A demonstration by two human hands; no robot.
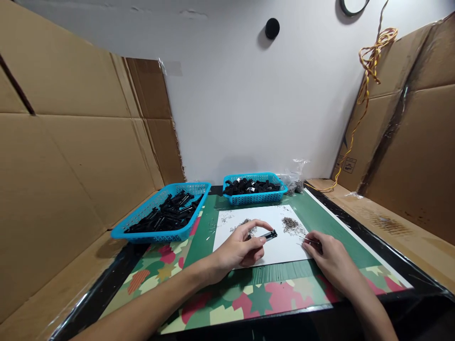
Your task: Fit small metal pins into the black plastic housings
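My left hand (245, 246) holds a small black plastic part (270, 235) between thumb and fingers, above a white sheet (280, 253). At the sheet's right edge my right hand (322, 248) pinches a thin metal tool, perhaps tweezers, whose tip points left. A pile of tiny metal pieces (290, 224) lies on the sheet between the hands. Another pile of small metal pieces (245, 222) is partly hidden behind my left hand.
A blue basket (156, 235) of long black parts stands at the left. Behind the sheet is a second blue basket (254, 199) with black pieces, beside clear plastic bags (295, 182). Cardboard walls (78, 156) flank both sides; a yellow wire (355, 128) hangs at right.
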